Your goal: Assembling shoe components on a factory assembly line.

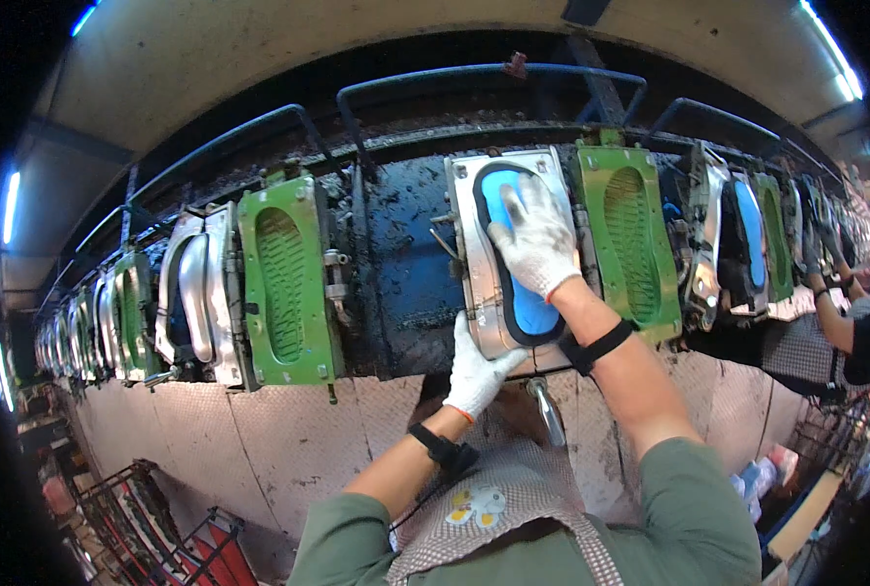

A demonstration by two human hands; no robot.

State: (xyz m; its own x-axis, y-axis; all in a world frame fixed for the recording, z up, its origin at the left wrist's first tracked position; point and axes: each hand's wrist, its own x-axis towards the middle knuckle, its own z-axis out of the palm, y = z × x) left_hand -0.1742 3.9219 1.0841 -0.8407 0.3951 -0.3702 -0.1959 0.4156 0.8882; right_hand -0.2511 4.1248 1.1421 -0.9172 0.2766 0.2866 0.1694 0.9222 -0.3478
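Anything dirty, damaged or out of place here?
Mainly grime: the blue panel left of the silver mold is streaked and blotched with dark residue. The right hand's glove is smudged grey. That hand partly covers the blue sole-shaped piece; its visible part shows no obvious damage.

Right hand [534, 239]: gloved in white, laid palm-down, fingers spread | right forearm [640, 396]: stretched farther forward | left hand [479, 371]: likewise gloved, held lower, fingers pointed upward, thumb parted | left forearm [388, 477]: angled inward
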